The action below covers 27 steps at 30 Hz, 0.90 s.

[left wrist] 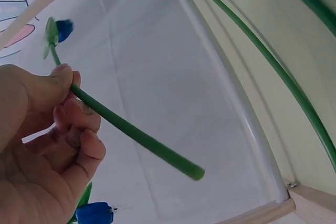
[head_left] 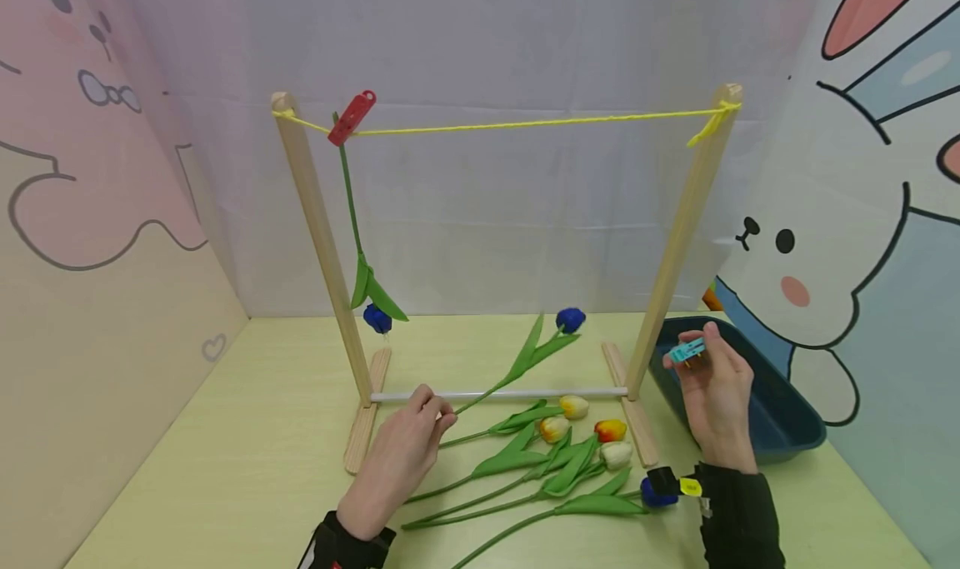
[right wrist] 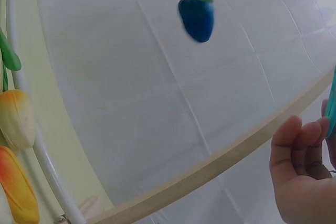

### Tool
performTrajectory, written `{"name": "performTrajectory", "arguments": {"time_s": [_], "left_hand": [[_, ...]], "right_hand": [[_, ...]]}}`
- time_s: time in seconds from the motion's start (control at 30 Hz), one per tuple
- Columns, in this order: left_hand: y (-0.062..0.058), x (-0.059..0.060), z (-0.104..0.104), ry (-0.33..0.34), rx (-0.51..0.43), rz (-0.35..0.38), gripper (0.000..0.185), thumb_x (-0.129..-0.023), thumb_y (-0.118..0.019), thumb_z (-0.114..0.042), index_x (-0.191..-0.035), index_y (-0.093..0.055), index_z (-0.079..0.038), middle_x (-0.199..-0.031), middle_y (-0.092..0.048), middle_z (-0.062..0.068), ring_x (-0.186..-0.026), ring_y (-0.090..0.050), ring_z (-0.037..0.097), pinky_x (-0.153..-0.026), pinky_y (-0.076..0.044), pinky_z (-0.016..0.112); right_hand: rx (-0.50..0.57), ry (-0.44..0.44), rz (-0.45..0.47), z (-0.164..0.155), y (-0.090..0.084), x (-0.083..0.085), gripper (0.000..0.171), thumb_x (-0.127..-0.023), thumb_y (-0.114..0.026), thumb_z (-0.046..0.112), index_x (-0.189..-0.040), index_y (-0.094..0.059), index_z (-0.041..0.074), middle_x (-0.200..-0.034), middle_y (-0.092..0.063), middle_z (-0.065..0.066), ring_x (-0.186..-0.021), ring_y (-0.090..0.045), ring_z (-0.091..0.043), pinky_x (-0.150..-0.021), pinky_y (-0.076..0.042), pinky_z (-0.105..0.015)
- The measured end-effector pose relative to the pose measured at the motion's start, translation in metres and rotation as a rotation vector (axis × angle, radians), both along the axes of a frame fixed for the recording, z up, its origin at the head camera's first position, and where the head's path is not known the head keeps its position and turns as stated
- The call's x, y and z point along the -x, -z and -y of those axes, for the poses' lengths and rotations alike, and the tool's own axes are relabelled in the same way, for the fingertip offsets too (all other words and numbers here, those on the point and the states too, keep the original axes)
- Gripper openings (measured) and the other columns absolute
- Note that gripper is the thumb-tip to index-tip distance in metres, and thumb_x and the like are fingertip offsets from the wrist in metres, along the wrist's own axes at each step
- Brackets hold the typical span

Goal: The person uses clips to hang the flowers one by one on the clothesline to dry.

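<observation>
My left hand [head_left: 408,448] pinches the stem of a blue artificial tulip [head_left: 517,365] between thumb and fingers; its bloom points up and right, and the cut stem end [left wrist: 194,171] sticks out in the left wrist view. Over the dark bin, my right hand [head_left: 716,386] holds a turquoise clothespin [head_left: 687,350] between thumb and fingers. Another blue tulip [head_left: 350,202] hangs bloom-down from a yellow string [head_left: 525,124], clipped by a red clothespin [head_left: 352,117]. Several tulips, yellow, orange, white and blue, lie on the table, among them an orange one [head_left: 611,431].
A wooden frame has a left post [head_left: 322,244], a right post [head_left: 684,244] and a white crossbar [head_left: 510,394] near the table. The dark blue bin [head_left: 787,436] stands at the right. White sheeting [head_left: 525,219] hangs behind, and a rabbit-printed panel [head_left: 862,302] stands at the right.
</observation>
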<state>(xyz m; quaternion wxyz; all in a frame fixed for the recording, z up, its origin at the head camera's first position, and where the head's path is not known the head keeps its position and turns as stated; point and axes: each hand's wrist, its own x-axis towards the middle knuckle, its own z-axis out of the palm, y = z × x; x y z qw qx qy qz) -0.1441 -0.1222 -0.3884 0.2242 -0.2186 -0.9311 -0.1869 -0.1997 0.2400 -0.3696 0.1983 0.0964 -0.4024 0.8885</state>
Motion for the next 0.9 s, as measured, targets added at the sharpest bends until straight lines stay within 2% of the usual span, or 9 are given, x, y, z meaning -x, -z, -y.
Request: {"name": "performTrajectory", "arguments": {"time_s": [0.13,0.27,0.4,0.47,0.6,0.7,0.9], "left_hand": [[-0.0021,-0.0008,-0.0004,-0.038,-0.009,-0.067,0.005,-0.092,-0.071,-0.011,-0.091,-0.068,-0.008,-0.078,-0.053,-0.002,-0.056,-0.042,0.003,-0.050,-0.033,0.014],[-0.0042,-0.0012,-0.0003,-0.089,0.023,-0.134,0.006,-0.091,-0.073,-0.014,-0.093,-0.070,-0.009,-0.070,-0.061,-0.003,-0.052,-0.044,0.002,-0.048,-0.028,0.013],[-0.0064,-0.0027,0.0003,-0.173,0.073,-0.194,0.009,-0.092,-0.073,-0.020,-0.094,-0.072,-0.012,-0.056,-0.054,-0.006,-0.044,-0.031,0.001,-0.045,-0.015,0.015],[-0.0076,-0.0042,0.0009,-0.204,0.067,-0.208,0.010,-0.092,-0.072,-0.021,-0.094,-0.073,-0.012,-0.054,-0.055,-0.006,-0.040,-0.027,0.002,-0.044,-0.011,0.016],[-0.0099,-0.0055,0.0015,-0.209,-0.036,-0.203,0.009,-0.092,-0.072,-0.016,-0.093,-0.073,-0.007,-0.063,-0.069,-0.002,-0.041,-0.047,0.004,-0.042,-0.020,0.013],[-0.0101,-0.0050,0.0024,-0.195,-0.123,-0.197,0.009,-0.092,-0.071,-0.013,-0.093,-0.072,-0.004,-0.066,-0.072,0.003,-0.047,-0.059,0.009,-0.043,-0.029,0.013],[-0.0074,-0.0037,0.0054,-0.189,-0.185,-0.213,0.010,-0.089,-0.073,-0.010,-0.092,-0.073,-0.001,-0.070,-0.074,0.007,-0.055,-0.066,0.015,-0.048,-0.044,0.018]], "right_hand": [[0.016,-0.027,-0.021,-0.0005,0.0002,0.0005,0.035,-0.106,-0.049,0.015,-0.089,-0.073,-0.003,-0.087,-0.068,-0.008,-0.064,-0.061,-0.018,-0.063,-0.058,-0.025],[0.011,-0.022,-0.024,-0.0005,0.0010,0.0005,0.035,-0.106,-0.049,0.016,-0.089,-0.073,-0.003,-0.087,-0.068,-0.008,-0.065,-0.061,-0.018,-0.063,-0.058,-0.025],[-0.015,-0.004,-0.017,-0.0006,0.0019,0.0002,0.034,-0.106,-0.050,0.017,-0.090,-0.072,-0.003,-0.088,-0.067,-0.007,-0.065,-0.060,-0.017,-0.063,-0.058,-0.024],[-0.031,0.001,-0.016,-0.0005,0.0022,0.0003,0.033,-0.106,-0.050,0.017,-0.091,-0.072,-0.002,-0.089,-0.066,-0.007,-0.066,-0.061,-0.017,-0.063,-0.058,-0.024],[-0.025,-0.005,-0.014,-0.0004,0.0019,0.0005,0.033,-0.106,-0.050,0.017,-0.090,-0.072,-0.002,-0.089,-0.066,-0.007,-0.066,-0.061,-0.017,-0.064,-0.058,-0.024],[-0.020,-0.006,-0.012,-0.0003,0.0016,0.0004,0.033,-0.106,-0.050,0.016,-0.090,-0.072,-0.002,-0.089,-0.066,-0.007,-0.066,-0.061,-0.017,-0.064,-0.058,-0.024],[-0.065,0.026,0.000,0.0000,0.0027,-0.0004,0.033,-0.106,-0.050,0.017,-0.091,-0.071,-0.003,-0.086,-0.065,-0.006,-0.066,-0.062,-0.018,-0.067,-0.059,-0.023]]}}
